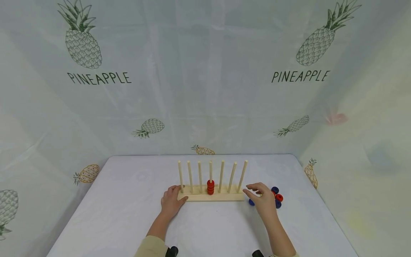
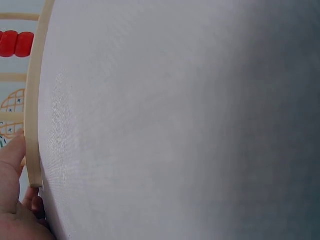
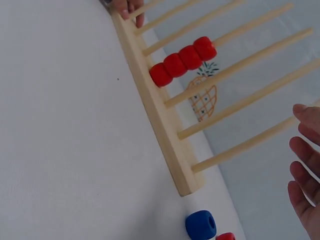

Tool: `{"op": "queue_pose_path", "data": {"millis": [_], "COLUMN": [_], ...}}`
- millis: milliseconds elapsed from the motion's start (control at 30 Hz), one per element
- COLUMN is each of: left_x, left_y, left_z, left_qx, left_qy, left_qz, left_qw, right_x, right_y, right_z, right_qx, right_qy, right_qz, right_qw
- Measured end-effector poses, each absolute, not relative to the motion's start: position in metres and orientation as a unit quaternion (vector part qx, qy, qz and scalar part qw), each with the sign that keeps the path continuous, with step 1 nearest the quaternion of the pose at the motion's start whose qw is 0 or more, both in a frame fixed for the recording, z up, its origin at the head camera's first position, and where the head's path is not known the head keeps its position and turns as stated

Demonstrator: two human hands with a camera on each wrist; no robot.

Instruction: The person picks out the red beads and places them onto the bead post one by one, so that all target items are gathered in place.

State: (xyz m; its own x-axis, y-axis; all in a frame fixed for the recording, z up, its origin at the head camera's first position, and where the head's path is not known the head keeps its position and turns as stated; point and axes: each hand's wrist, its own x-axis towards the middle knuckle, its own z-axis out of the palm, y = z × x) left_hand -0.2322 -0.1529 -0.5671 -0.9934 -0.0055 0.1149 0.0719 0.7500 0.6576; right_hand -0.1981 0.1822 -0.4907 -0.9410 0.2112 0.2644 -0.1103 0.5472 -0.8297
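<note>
A wooden peg rack (image 1: 215, 197) with several upright pegs stands on the table. Red beads (image 1: 210, 187) are stacked on its middle peg, several of them as the right wrist view shows. My left hand (image 1: 171, 202) grips the rack's left end, thumb at the front and fingers toward the back. Beside the right end, my right hand (image 1: 264, 200) is raised with thumb and fingers apart and nothing between them. Loose beads lie around and partly behind it: a blue bead (image 3: 201, 225) near the rack's end, a red bead (image 1: 279, 197) and other blue ones farther right.
The rack and beads rest on a white-covered table (image 1: 128, 207) with rounded far corners. Behind and along both sides hangs a pale curtain (image 1: 199, 89) printed with pineapples. Light sleeves (image 1: 151, 247) and dark wrist devices (image 1: 172, 251) show at the bottom.
</note>
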Motion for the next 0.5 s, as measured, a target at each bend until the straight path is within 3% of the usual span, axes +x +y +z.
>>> {"op": "queue_pose_path", "data": {"millis": [233,500], "left_x": [-0.233,-0.228], "left_y": [-0.154,-0.155], "left_z": [-0.569,-0.57], "left_qx": [-0.02,-0.046], "left_qy": [-0.935,-0.929], "left_qz": [-0.349,-0.352], "left_qw": [0.057,0.1], "right_x": [-0.195,-0.193], "right_y": [0.189,0.194], "right_z": [-0.505,-0.517], "right_qx": [-0.051,-0.087], "right_qy": [-0.866,-0.862], "right_qz": [0.475,0.481], "right_qw": [0.15,0.134]}}
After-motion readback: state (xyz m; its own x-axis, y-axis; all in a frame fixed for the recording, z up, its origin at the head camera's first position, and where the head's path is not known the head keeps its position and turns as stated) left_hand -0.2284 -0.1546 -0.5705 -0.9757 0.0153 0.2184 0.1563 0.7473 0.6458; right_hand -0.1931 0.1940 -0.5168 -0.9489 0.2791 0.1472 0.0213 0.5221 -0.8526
